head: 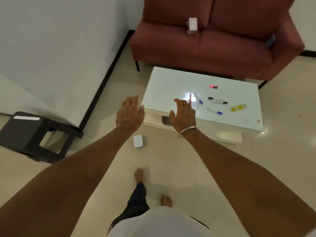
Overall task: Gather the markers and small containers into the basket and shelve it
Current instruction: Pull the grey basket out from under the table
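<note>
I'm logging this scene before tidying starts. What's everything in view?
sofa: one, maroon, far side
table: one, white, before sofa
highlighters: two, pink and yellow, on table
capped markers: four, two blue, two black, on table
red marker: one, on table in glare
box: one, pink, on sofa
small container: one, white, on floor
stool: one, black, floor, left
grey thing: one, under tabletop, half hidden
left hand: open, stretched forward
right hand: open, bangle on wrist

Glossy smooth white counter (171, 82) just beyond the right fingers (180, 103), matt red cloth sofa (222, 48) well past them, shiny metal bangle (187, 130) behind, polished floor tiles (171, 159) below.
</note>
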